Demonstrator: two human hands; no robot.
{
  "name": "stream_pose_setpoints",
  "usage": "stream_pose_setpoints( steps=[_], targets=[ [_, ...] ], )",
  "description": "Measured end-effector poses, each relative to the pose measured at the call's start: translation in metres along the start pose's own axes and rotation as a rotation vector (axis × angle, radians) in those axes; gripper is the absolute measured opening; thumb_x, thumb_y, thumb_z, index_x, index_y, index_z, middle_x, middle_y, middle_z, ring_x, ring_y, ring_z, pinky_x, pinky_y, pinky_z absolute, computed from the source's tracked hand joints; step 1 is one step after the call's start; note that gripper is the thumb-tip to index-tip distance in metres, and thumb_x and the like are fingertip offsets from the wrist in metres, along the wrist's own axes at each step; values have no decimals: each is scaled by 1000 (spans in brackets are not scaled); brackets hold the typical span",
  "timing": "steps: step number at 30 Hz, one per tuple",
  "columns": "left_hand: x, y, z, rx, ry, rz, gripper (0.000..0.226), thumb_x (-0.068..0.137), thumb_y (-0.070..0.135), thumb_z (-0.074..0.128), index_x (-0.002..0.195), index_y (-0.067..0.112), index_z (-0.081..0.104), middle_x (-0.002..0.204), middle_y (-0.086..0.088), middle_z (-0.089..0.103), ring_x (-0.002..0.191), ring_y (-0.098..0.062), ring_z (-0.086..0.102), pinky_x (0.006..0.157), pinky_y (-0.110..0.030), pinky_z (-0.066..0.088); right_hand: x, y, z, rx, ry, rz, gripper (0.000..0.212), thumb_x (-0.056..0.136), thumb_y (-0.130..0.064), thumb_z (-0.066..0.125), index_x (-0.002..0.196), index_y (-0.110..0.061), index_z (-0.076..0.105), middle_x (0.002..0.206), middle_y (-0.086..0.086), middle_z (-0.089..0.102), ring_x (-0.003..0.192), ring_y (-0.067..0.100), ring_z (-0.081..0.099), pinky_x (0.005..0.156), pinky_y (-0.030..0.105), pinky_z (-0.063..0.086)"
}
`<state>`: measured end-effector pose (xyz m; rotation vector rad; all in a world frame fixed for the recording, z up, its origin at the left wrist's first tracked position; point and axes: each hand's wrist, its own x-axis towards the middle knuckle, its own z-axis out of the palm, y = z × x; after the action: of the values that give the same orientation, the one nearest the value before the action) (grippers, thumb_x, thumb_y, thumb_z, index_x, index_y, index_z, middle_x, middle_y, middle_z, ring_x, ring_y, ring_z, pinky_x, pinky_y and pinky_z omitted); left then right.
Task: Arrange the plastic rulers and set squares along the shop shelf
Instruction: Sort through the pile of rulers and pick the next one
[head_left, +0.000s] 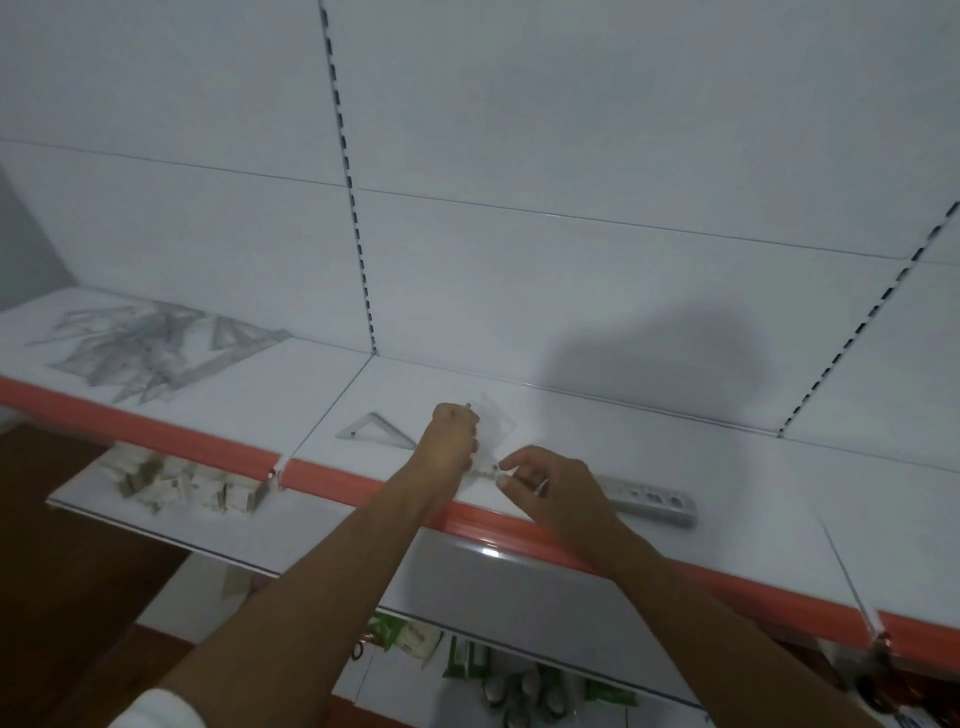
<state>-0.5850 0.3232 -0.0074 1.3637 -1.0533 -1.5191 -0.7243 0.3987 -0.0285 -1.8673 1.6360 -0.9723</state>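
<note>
A white shop shelf (649, 447) with an orange front strip runs across the view. My left hand (451, 441) and my right hand (545, 480) both pinch a clear plastic set square (496, 431) that is raised off the shelf between them. A second clear set square (376, 431) lies flat just left of my left hand. A stencil ruler with round cut-outs (649, 501) lies flat behind my right hand. A loose heap of clear rulers and set squares (156, 348) sits on the far left of the shelf.
A slotted upright (353, 208) divides the white back panel. A lower shelf (171, 493) holds small tan packets at the left. Green and white packs (467, 660) lie on a shelf further down.
</note>
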Motion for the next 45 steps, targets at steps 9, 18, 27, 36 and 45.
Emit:
stream_pose_setpoints(
  steps=[9, 18, 27, 36, 45],
  targets=[
    [1, -4, -50, 30, 34, 262, 11, 94, 13, 56, 88, 13, 47, 88, -11, 58, 74, -22, 64, 73, -34, 57, 15, -22, 31, -58, 85, 27, 18, 89, -33, 64, 104, -23, 62, 75, -8, 64, 68, 1, 59, 59, 6, 40],
    [22, -23, -69, 1007, -69, 785, 4, 97, 10, 44, 96, 6, 45, 94, -9, 43, 67, -22, 46, 62, -39, 46, 41, -43, 46, 82, 114, -51, 23, 90, -32, 63, 112, -25, 64, 84, -13, 67, 76, -2, 62, 67, 8, 45],
    [44, -38, -80, 817, -236, 641, 47, 80, 8, 73, 119, 18, 47, 112, 2, 45, 85, -11, 55, 77, -21, 51, 39, -8, 44, -300, 148, 46, 18, 87, -35, 67, 97, -21, 64, 86, -13, 65, 75, 2, 59, 66, 15, 41],
    [58, -45, -71, 896, -153, 605, 28, 80, 11, 74, 107, 14, 64, 90, 1, 64, 83, -13, 57, 79, -28, 50, 47, 21, 50, -599, 88, 66, 42, 94, -41, 54, 131, -22, 57, 111, -8, 69, 113, 13, 54, 96, 29, 31],
    [65, -48, -65, 967, -145, 557, 23, 78, 10, 74, 100, 10, 67, 93, -2, 65, 82, -15, 57, 75, -25, 47, 51, 36, 57, -577, 95, 17, 31, 86, -31, 65, 112, -14, 68, 99, 2, 71, 101, 24, 59, 88, 37, 39]
  ],
)
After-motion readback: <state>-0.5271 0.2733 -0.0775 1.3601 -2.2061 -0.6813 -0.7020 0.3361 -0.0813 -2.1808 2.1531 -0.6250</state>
